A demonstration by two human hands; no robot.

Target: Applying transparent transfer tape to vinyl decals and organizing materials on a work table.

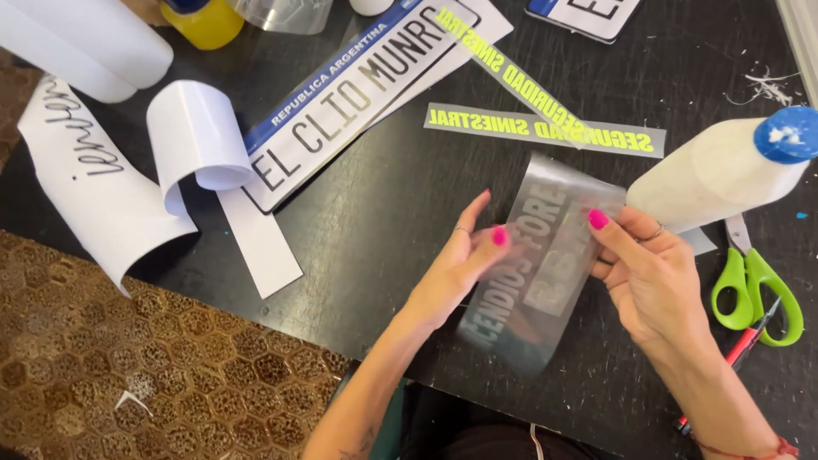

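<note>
where the black table (358,230) meets a honeycomb-patterned brown surface (128,375), its edge runs diagonally across the lower left. white paper rolls (85,43) and a curled white sheet (192,132) crowd the upper left, beside a long white plate-shaped sign (358,94) with a blue top band. two grey strips with yellow lettering (545,128) cross near the top centre. bare black tabletop shows below the sign, left of the hands. a translucent lettered film sheet (537,264) is held above the table at centre, tilted, its lower edge toward the person. left hand (460,264) pinches the film's left edge, thumb over it. right hand (652,273) grips the right edge, fingers closed on it. a white bottle with a blue cap (724,166) lies just beyond the right hand; green-handled scissors (754,290) lie close by on its right.
</note>
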